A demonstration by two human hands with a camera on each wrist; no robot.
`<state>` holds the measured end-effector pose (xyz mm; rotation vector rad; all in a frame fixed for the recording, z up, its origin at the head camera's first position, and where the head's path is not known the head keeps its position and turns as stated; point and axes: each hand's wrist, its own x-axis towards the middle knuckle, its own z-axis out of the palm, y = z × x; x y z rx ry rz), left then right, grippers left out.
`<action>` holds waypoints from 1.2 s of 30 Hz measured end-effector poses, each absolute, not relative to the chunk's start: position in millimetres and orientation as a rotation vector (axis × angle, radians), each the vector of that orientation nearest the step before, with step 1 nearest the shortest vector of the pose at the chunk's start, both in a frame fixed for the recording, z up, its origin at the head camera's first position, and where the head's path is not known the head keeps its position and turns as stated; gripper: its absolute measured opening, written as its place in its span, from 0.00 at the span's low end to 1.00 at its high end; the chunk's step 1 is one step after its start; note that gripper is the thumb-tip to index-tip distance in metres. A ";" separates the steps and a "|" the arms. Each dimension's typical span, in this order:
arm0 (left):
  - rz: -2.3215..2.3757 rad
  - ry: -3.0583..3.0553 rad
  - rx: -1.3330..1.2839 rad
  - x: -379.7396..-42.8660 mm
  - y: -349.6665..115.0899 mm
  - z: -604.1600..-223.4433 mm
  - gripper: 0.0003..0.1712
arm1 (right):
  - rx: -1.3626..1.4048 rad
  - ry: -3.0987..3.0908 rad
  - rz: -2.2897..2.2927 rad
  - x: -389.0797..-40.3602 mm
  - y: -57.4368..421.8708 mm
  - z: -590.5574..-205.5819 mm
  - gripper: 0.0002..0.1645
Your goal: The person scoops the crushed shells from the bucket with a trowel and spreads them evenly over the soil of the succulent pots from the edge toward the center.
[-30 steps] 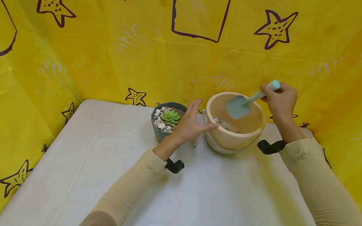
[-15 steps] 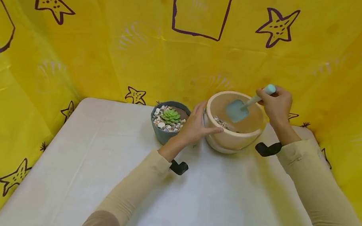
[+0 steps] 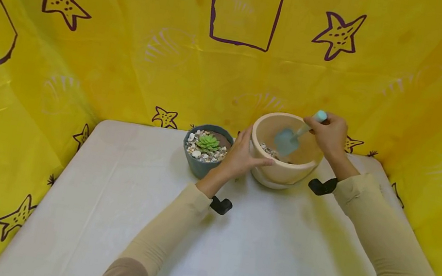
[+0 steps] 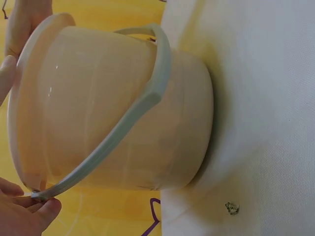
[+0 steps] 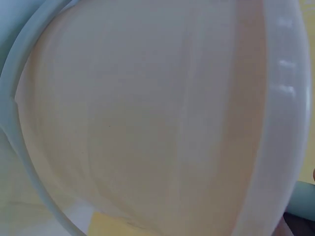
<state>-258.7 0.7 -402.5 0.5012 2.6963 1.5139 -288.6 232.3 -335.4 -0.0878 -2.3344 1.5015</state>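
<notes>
A peach-coloured bucket (image 3: 285,176) with a grey-green handle (image 4: 128,118) stands upright at the table's back. My left hand (image 3: 240,157) grips its left side, the thumb lying along the front rim and the fingers by the handle's joint. My right hand (image 3: 331,135) holds a pale blue-green toy shovel (image 3: 287,142) by its grip, with the blade tilted down inside the bucket. Several small pebbles (image 3: 268,150) lie at the bucket's bottom; whether the blade touches them I cannot tell. The right wrist view shows mostly bucket wall and a bit of the shovel grip (image 5: 301,200).
Left of the bucket is a dark grey-green pot (image 3: 198,167) holding a green succulent (image 3: 208,142) among white and brown stones. A small pebble (image 4: 232,208) lies on the white tabletop (image 3: 226,257). Yellow printed cloth (image 3: 233,71) walls in the back and sides.
The shovel has gone lower into the bucket as my right hand came down and left. My left hand has moved right, from beside the pot onto the bucket.
</notes>
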 end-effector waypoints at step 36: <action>1.334 2.699 0.468 -264.2 1.7 -397.9 0.72 | 0.641 -2.700 0.880 -301.8 208.1 -363.6 0.14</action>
